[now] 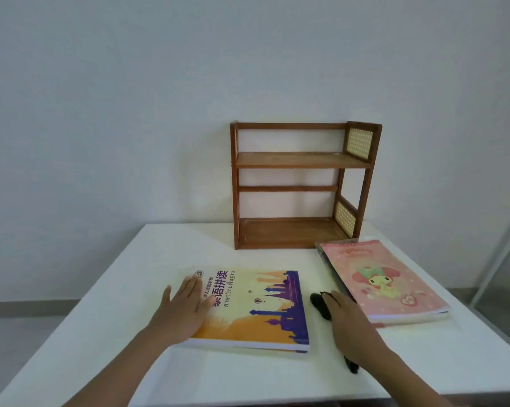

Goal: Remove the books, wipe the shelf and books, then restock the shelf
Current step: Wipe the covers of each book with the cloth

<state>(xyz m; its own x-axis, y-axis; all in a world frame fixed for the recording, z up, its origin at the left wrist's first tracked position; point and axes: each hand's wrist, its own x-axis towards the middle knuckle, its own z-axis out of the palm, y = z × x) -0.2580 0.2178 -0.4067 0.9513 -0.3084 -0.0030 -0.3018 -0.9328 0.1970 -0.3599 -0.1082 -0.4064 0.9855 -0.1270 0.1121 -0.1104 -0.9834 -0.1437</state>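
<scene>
A small wooden shelf (302, 186) with two bare tiers stands against the wall at the back of the white table (107, 333). A yellow book with a purple skyline (259, 306) lies flat in front of me. My left hand (186, 306) rests flat and open on its left side. A pink cartoon book (385, 283) lies to the right, on top of another dark-edged book. Between the two books lies a black cloth (319, 304). My right hand (350, 324) lies over the cloth, which shows at my fingertips and below my wrist.
The table's right edge runs close beside the pink book. A pale rail (500, 254) slants down at the far right. Grey floor (21, 315) shows to the left of the table.
</scene>
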